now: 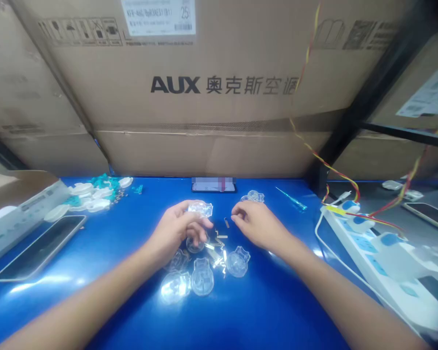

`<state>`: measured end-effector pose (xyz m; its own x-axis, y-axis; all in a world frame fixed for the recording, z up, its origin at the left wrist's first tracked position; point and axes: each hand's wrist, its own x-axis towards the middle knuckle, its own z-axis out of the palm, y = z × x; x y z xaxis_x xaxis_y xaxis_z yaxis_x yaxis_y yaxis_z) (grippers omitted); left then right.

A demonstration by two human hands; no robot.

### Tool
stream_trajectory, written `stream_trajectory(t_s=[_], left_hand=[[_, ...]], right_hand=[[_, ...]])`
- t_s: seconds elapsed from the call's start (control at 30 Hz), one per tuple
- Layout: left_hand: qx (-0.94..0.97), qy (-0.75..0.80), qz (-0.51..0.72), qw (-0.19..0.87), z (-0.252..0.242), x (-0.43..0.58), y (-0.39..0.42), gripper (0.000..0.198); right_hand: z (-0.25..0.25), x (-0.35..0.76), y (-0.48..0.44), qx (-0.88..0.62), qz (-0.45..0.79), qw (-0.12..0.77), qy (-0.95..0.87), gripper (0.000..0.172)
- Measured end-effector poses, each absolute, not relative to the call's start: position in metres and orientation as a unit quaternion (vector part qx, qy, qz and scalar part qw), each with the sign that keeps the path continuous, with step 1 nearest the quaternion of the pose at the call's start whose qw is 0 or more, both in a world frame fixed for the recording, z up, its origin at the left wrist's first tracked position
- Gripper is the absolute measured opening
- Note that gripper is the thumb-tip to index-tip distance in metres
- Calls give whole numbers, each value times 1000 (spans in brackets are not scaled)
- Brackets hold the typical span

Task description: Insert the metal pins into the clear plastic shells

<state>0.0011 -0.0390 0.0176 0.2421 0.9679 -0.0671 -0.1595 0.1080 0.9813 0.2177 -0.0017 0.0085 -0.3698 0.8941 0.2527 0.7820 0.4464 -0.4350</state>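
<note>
My left hand (177, 221) is closed on a clear plastic housing (201, 209), gripped between thumb and fingers above the blue table. My right hand (257, 221) is pinched, thumb against fingertips; what it holds, if anything, is too small to make out. Between the hands lies a loose pile of small metal strips (219, 255), and one metal strip (226, 222) lies apart beside the right fingertips. More clear housings lie around the pile, among them a front housing (202, 277), a right housing (238, 261) and one behind my right hand (257, 196).
A phone (40, 248) lies by an open carton (25, 214) at left, near white covers (91, 194) and teal parts (105, 181). Another phone (213, 186) stands at the back. A screwdriver (292, 199) and a white power strip (372, 257) with cables are at right.
</note>
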Motion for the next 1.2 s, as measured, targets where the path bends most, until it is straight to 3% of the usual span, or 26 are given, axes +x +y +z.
stream_trajectory(t_s=[0.23, 0.43, 0.77, 0.97, 1.2], left_hand=[[502, 416, 457, 605, 15, 1, -38, 24], [514, 424, 449, 596, 14, 1, -38, 31], [529, 396, 430, 615, 11, 3, -40, 33], [561, 376, 412, 612, 9, 6, -41, 29], [571, 378, 393, 613, 7, 8, -45, 28]], right_hand=[[-4, 209, -6, -499, 102, 197, -838, 24], [-11, 205, -3, -503, 91, 211, -833, 14], [17, 197, -19, -433, 233, 429, -758, 11], [28, 188, -35, -420, 309, 463, -717, 6], [28, 187, -38, -393, 281, 492, -724, 8]])
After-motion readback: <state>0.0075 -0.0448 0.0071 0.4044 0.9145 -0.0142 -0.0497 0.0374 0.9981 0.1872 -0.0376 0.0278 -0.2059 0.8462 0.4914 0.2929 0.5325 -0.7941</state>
